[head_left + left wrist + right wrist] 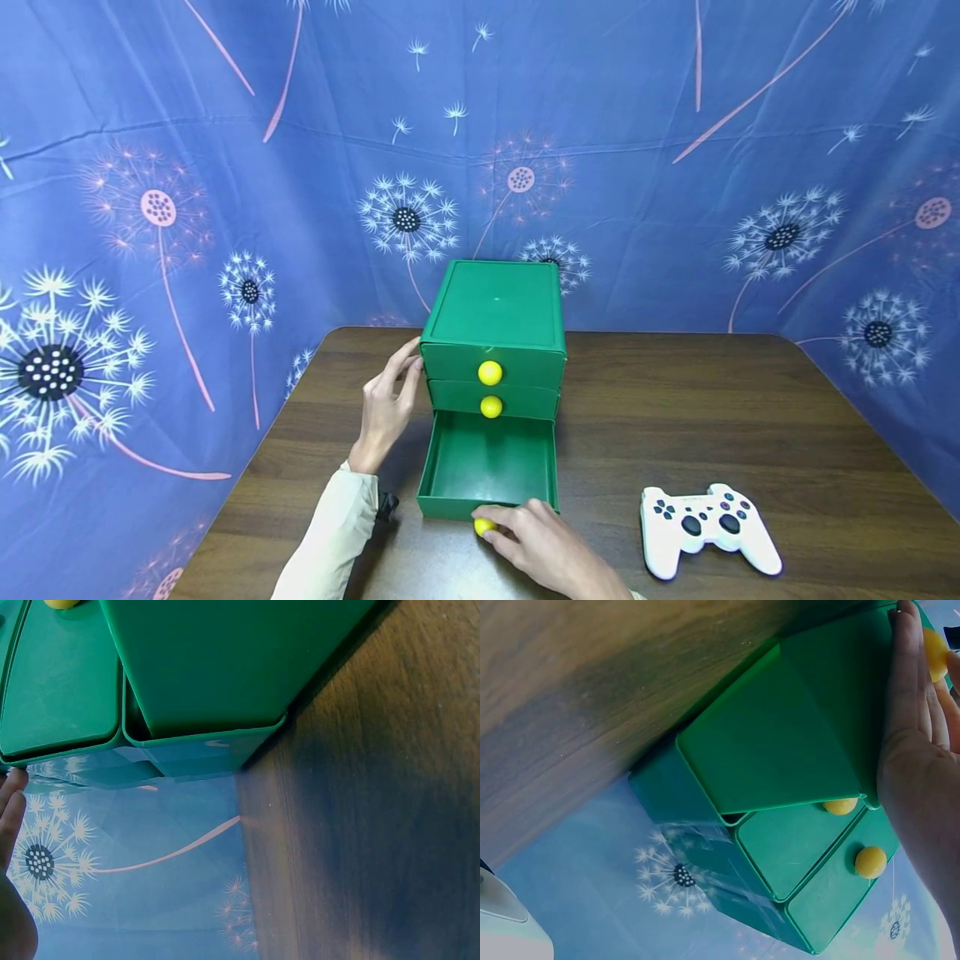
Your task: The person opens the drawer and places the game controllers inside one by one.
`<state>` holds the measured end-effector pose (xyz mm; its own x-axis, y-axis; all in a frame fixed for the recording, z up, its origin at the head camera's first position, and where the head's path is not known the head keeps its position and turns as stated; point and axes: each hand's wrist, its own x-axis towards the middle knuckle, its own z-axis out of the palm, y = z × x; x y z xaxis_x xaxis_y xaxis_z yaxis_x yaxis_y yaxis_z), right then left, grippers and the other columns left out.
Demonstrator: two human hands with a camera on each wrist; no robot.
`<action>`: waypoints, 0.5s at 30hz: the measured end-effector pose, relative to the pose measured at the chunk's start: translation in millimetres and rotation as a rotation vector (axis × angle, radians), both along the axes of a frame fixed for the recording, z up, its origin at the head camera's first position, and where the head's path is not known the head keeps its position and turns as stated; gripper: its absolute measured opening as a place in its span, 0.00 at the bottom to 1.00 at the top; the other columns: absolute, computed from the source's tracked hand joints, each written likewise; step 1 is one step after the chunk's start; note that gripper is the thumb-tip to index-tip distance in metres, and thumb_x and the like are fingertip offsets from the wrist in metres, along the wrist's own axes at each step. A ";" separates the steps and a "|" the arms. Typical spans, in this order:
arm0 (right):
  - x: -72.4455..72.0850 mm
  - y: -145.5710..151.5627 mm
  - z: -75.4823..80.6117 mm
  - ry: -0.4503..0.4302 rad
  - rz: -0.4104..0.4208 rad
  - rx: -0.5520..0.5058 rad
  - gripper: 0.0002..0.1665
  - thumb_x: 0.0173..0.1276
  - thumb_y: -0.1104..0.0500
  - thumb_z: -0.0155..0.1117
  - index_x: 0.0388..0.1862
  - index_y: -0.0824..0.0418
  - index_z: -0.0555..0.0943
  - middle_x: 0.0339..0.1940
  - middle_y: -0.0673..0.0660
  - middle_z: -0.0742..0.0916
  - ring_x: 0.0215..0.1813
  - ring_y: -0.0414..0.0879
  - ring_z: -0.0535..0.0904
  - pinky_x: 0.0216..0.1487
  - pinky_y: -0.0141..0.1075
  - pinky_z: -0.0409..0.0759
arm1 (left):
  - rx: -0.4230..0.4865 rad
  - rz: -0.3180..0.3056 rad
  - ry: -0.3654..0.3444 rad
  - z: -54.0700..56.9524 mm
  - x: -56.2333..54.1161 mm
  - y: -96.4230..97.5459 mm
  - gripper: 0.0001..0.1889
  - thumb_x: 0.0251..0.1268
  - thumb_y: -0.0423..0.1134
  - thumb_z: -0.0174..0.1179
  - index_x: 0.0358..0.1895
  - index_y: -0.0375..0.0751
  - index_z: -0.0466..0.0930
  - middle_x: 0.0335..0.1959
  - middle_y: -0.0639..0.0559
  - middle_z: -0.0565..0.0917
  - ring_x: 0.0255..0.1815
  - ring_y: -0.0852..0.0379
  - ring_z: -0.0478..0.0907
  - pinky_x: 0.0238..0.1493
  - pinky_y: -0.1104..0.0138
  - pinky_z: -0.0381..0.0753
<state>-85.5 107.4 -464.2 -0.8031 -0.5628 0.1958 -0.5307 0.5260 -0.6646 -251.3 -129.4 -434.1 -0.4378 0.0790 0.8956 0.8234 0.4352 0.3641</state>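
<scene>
A green three-drawer box (495, 304) stands on the table, with round yellow knobs on its fronts. Its bottom drawer (487, 467) is pulled out, and nothing lies on the visible floor of it. My right hand (543, 546) pinches the yellow knob (482, 527) of that drawer between thumb and fingers. At the box's upper left side, my left hand (384, 412) rests its extended fingertips against the wall. The upper knob (490, 372) and the middle knob (491, 407) sit on closed drawers. In the left wrist view only part of the left hand (11, 817) shows.
A white game controller (708, 529) lies on the wooden table (675, 417), to the right of my right hand. Behind the box hangs a blue cloth (637, 208) with dandelion prints. A small black object (387, 506) is beside the left sleeve.
</scene>
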 end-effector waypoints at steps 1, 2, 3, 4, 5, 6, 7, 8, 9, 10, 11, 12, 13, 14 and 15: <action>0.2 -0.1 0.2 -0.001 -0.001 -0.001 0.07 0.78 0.62 0.64 0.48 0.55 0.86 0.30 0.36 0.79 0.27 0.25 0.69 0.34 0.22 0.76 | 0.000 0.000 -0.001 0.0 -0.1 0.0 0.24 0.66 0.20 0.66 0.65 0.37 0.81 0.42 0.42 0.90 0.41 0.47 0.89 0.39 0.65 0.86; 0.2 -0.1 0.4 -0.005 -0.003 -0.001 0.07 0.78 0.62 0.64 0.49 0.55 0.87 0.31 0.36 0.80 0.27 0.25 0.70 0.34 0.22 0.76 | 0.000 -0.001 0.000 -0.1 -0.1 0.0 0.24 0.66 0.20 0.65 0.65 0.37 0.80 0.42 0.42 0.90 0.41 0.47 0.89 0.39 0.65 0.86; 0.2 0.0 0.3 -0.003 -0.003 -0.001 0.07 0.78 0.62 0.64 0.49 0.55 0.87 0.31 0.37 0.81 0.27 0.25 0.70 0.34 0.22 0.76 | 0.001 -0.003 0.001 -0.3 -0.2 -0.2 0.25 0.66 0.20 0.65 0.65 0.38 0.80 0.42 0.42 0.90 0.41 0.47 0.89 0.39 0.65 0.86; 0.2 -0.2 0.3 -0.002 -0.001 -0.004 0.08 0.78 0.62 0.64 0.50 0.56 0.87 0.32 0.37 0.82 0.27 0.25 0.70 0.34 0.22 0.76 | -0.002 -0.004 0.006 -0.3 -0.4 -0.3 0.26 0.66 0.20 0.66 0.66 0.38 0.80 0.42 0.42 0.90 0.41 0.47 0.89 0.38 0.64 0.86; 0.4 -0.3 0.5 -0.006 -0.001 -0.002 0.08 0.78 0.62 0.64 0.50 0.56 0.87 0.32 0.38 0.82 0.26 0.25 0.70 0.34 0.21 0.77 | -0.004 -0.004 0.010 -0.3 -0.3 -0.5 0.26 0.66 0.20 0.66 0.66 0.38 0.80 0.42 0.41 0.90 0.41 0.47 0.89 0.38 0.64 0.87; 0.8 -0.4 0.5 -0.006 0.000 -0.004 0.08 0.78 0.62 0.63 0.51 0.56 0.87 0.32 0.38 0.82 0.26 0.24 0.69 0.33 0.21 0.76 | -0.002 -0.005 0.011 -0.3 -0.4 -0.6 0.26 0.65 0.20 0.66 0.66 0.38 0.80 0.42 0.42 0.90 0.41 0.47 0.89 0.38 0.64 0.86; 1.0 -0.5 0.3 -0.002 0.001 -0.005 0.08 0.78 0.62 0.63 0.51 0.56 0.87 0.31 0.38 0.81 0.25 0.24 0.68 0.33 0.21 0.76 | -0.003 -0.005 0.009 -0.1 -0.1 -0.6 0.26 0.65 0.20 0.66 0.66 0.38 0.80 0.42 0.42 0.90 0.41 0.47 0.89 0.38 0.64 0.86; 1.4 -0.7 0.1 0.004 0.002 -0.005 0.08 0.78 0.63 0.63 0.51 0.56 0.87 0.31 0.37 0.81 0.24 0.24 0.67 0.32 0.21 0.76 | -0.003 -0.005 0.007 -0.1 0.0 -0.7 0.26 0.66 0.20 0.66 0.66 0.39 0.80 0.42 0.42 0.90 0.41 0.47 0.89 0.38 0.64 0.86; 1.8 -0.9 0.1 0.011 0.002 -0.005 0.09 0.78 0.63 0.63 0.51 0.56 0.87 0.30 0.37 0.80 0.24 0.24 0.66 0.32 0.20 0.76 | -0.003 -0.005 0.005 0.0 0.3 -0.8 0.26 0.66 0.20 0.66 0.66 0.39 0.80 0.42 0.42 0.90 0.41 0.47 0.89 0.38 0.64 0.86; 2.1 -1.0 -0.1 0.010 0.003 -0.007 0.09 0.78 0.63 0.63 0.51 0.57 0.87 0.30 0.38 0.80 0.23 0.24 0.65 0.32 0.20 0.76 | -0.005 -0.003 0.004 0.0 0.4 -0.8 0.26 0.66 0.20 0.66 0.66 0.39 0.80 0.42 0.42 0.90 0.41 0.47 0.89 0.39 0.64 0.86; 2.4 -1.0 -0.1 0.006 0.002 -0.008 0.09 0.78 0.63 0.63 0.51 0.57 0.87 0.30 0.38 0.80 0.23 0.24 0.64 0.32 0.20 0.75 | -0.007 -0.003 0.002 0.2 0.6 -0.9 0.26 0.66 0.20 0.66 0.67 0.39 0.80 0.42 0.42 0.90 0.41 0.47 0.89 0.39 0.64 0.86; 2.7 -1.0 -0.1 0.010 0.001 -0.009 0.09 0.78 0.63 0.63 0.52 0.57 0.87 0.31 0.38 0.81 0.23 0.24 0.64 0.32 0.20 0.75 | -0.009 -0.003 0.001 0.1 0.6 -1.0 0.26 0.66 0.21 0.65 0.67 0.39 0.80 0.42 0.42 0.90 0.41 0.47 0.89 0.39 0.64 0.86; 2.8 -1.0 -0.3 0.014 0.000 -0.009 0.10 0.78 0.63 0.63 0.52 0.57 0.87 0.32 0.38 0.82 0.23 0.24 0.65 0.32 0.20 0.75 | -0.012 -0.003 -0.001 0.2 0.8 -1.0 0.26 0.67 0.21 0.65 0.67 0.39 0.80 0.43 0.41 0.90 0.41 0.47 0.89 0.39 0.64 0.86; 3.2 -1.0 -0.1 0.012 -0.002 -0.009 0.10 0.78 0.63 0.63 0.53 0.57 0.87 0.33 0.38 0.82 0.23 0.24 0.65 0.32 0.20 0.75 | -0.014 -0.004 -0.002 0.1 0.7 -1.1 0.26 0.67 0.21 0.65 0.67 0.39 0.80 0.43 0.41 0.90 0.41 0.47 0.89 0.39 0.64 0.86; 3.4 -1.0 -0.2 0.012 0.000 -0.009 0.10 0.78 0.63 0.63 0.53 0.57 0.87 0.32 0.38 0.82 0.23 0.24 0.65 0.32 0.20 0.75 | -0.013 -0.005 0.000 0.2 0.7 -1.0 0.26 0.67 0.21 0.65 0.67 0.39 0.80 0.43 0.42 0.90 0.41 0.48 0.89 0.38 0.63 0.87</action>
<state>-82.0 106.4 -464.3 -0.8006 -0.5610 0.2106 -0.5388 0.5203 -0.6626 -250.6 -130.4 -433.9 -0.4375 0.0931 0.8944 0.8256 0.4358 0.3585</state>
